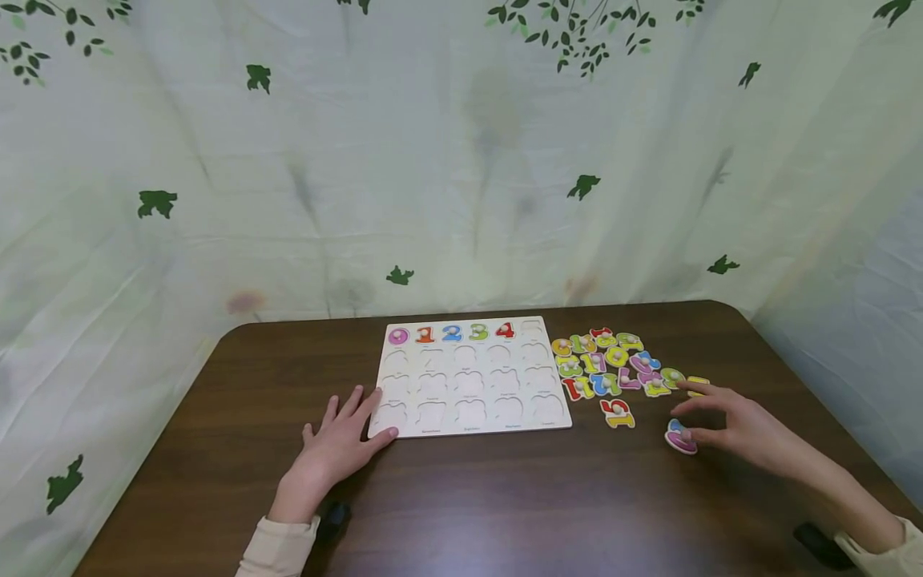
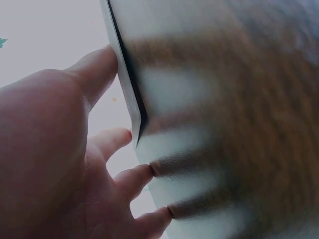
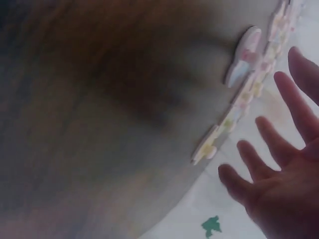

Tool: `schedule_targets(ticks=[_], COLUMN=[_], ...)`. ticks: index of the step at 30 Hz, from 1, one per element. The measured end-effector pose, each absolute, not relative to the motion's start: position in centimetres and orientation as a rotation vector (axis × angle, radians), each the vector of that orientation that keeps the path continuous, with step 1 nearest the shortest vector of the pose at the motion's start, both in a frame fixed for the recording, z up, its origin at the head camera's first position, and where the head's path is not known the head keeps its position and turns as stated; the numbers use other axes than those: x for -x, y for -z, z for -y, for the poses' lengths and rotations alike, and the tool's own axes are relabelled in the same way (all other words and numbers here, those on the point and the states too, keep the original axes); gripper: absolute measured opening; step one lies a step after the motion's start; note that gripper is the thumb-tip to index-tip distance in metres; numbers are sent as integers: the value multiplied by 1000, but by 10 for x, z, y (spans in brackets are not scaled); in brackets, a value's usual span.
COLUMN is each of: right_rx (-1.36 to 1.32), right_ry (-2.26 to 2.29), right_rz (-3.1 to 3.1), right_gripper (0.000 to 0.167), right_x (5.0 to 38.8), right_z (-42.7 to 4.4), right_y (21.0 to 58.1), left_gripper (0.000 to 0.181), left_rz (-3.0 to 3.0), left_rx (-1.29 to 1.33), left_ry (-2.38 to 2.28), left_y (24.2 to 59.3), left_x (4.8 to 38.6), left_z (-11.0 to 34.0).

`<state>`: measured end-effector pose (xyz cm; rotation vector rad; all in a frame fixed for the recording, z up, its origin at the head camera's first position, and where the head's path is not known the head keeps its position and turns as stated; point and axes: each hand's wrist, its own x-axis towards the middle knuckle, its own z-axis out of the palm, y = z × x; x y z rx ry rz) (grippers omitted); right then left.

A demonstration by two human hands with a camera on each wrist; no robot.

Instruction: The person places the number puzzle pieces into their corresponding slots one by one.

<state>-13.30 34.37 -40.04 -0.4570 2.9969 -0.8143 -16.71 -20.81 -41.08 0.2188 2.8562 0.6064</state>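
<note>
Currently, the left hand (image 1: 335, 453) lies at the left edge of a flat, white, rectangular number-puzzle board (image 1: 450, 385), its fingers spread apart, with the thumb at the near left corner and the index fingertip against the side; the left wrist view shows two other fingertips resting on the glossy dark brown wood-grain table (image 1: 505, 513). Along the top row of the board sit a purple 0 (image 1: 398, 336), a red-and-orange 1 (image 1: 425, 335), a blue 2 (image 1: 452, 333), a green 3 (image 1: 479, 332) and a red 4 (image 1: 505, 330), while outlined recesses fill the other rows. Just right of the board lies a cluster of multicoloured, knobbed number pieces (image 1: 617, 357), packed close together, with a red-and-yellow piece (image 1: 617, 413) set slightly nearer the person. The right hand (image 1: 746, 433) hovers at the right of this group, fingers and thumb apart and clamped on nothing, beside a purple-and-blue knobbed number piece (image 1: 678, 442) that lies on the table; the thumb tip overlaps that piece in the head view, but whether they touch cannot be told. Its index finger reaches over a yellow piece (image 1: 697, 381) at the far end of the cluster. Cream sleeves (image 1: 277, 549) end at both wrists, and behind the table hangs a pale cloth curtain (image 1: 433, 160) printed with dark green leaves (image 1: 584, 187).
</note>
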Motion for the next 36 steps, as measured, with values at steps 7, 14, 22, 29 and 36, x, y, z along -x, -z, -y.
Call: schedule_targets(ticks=[7, 14, 22, 29, 36], right_rx=[357, 315, 326, 162, 91], right_ry=[853, 819, 822, 786, 809], right_rz=[-2968, -3003, -3101, -3178, -3092], right_gripper=[29, 37, 30, 34, 39], right_x=[134, 134, 142, 156, 171], right_z=[-347, -356, -368, -379, -387], right_y=[405, 405, 411, 418, 419], left_gripper=[80, 80, 80, 80, 79], left_rz=[-2854, -2852, -2851, -2859, -2861], left_rx=[-210, -212, -212, -213, -207], left_ry=[-600, -601, -599, -585, -572], left_y=[411, 410, 411, 412, 412], left_x=[166, 167, 167, 169, 168], left_z=[208, 209, 209, 209, 208])
